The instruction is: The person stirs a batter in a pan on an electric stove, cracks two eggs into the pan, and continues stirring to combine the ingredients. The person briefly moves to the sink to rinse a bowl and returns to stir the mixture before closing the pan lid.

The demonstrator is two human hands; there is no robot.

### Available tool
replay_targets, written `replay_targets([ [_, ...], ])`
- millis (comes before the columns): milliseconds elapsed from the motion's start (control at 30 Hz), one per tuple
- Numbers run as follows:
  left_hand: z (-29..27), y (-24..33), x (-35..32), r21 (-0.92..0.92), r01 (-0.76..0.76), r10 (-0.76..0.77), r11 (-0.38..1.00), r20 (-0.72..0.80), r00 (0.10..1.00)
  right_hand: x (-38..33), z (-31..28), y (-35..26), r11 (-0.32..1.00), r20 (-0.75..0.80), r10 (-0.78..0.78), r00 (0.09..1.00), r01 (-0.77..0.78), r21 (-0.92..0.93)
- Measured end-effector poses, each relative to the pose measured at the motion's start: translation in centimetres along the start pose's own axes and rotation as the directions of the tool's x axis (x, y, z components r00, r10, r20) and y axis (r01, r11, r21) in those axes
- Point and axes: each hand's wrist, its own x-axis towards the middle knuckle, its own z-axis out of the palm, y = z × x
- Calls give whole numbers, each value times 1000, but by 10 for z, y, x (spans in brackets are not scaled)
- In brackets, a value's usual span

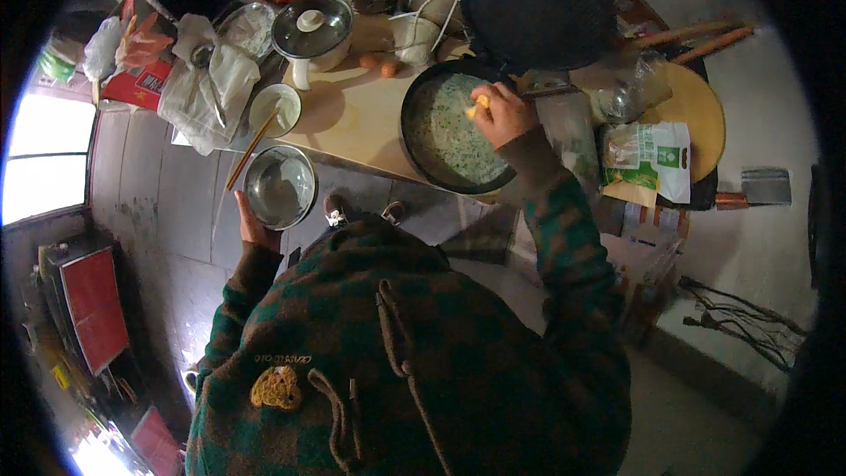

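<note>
One metal bowl (304, 178) in curved left grip (256, 224), yellow piece (479, 105) in tight right grip (506, 116), above pan (407, 134)

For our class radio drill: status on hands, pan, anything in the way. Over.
Left hand holding metal bowl. Right hand pinching small yellow thing over black pan. Green-flecked food inside. No visible obstruction.

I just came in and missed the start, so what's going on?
A person's right hand holds a small yellow-orange piece, too small to identify, over a round black pan of pale, green-flecked mixture. Their left hand holds a round, shiny metal bowl near the pale wooden counter.
</note>
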Motion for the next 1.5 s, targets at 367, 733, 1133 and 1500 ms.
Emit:
replay_targets([
  [367,-13,-1,-6,-53,-21,19,998,-22,1000,-38,70,-48,958,20,-263,965,264,-113],
  [733,0,1,0,-36,-6,6,999,-20,1000,-50,23,-41,982,21,-168,986,169,-82],
  [1133,3,-3,6,17,-21,19,1000,76,997,-61,64,-60,967,125,-239,963,248,-62],
  [1500,2,-4,4,2,8,-8,1000,32,999,-73,14,4,995,16,-61,998,62,-82],
])
